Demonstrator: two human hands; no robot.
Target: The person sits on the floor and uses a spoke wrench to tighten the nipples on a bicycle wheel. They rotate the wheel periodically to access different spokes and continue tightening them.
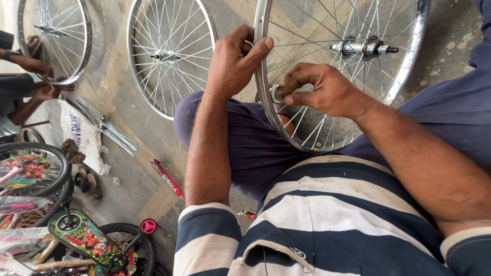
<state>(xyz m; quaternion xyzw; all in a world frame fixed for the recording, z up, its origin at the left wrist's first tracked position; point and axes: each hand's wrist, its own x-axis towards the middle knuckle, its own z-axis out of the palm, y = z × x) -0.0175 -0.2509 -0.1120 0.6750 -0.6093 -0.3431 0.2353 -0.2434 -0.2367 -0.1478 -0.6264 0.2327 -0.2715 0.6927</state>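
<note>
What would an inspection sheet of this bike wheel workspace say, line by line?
Surface: bare concrete floor.
Job's things: spoked wheel propped on the person's lap.
Clutter: second wheel, loose spokes, white sack, red packet, sandals.
Grippers: left hand grips the rim; right hand pinches a small round tool at the spokes.
Cables: nothing seen.
Surroundings: children's bicycles; another person's hands on a third wheel.

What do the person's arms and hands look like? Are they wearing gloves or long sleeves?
No gloves: the left hand and the right hand are both bare, and I see no rings or watch. The forearms are bare too. The sleeves are short, ending near the elbows, with wide navy and white stripes. The left sleeve ends in a white band, and so does the right sleeve.
</note>
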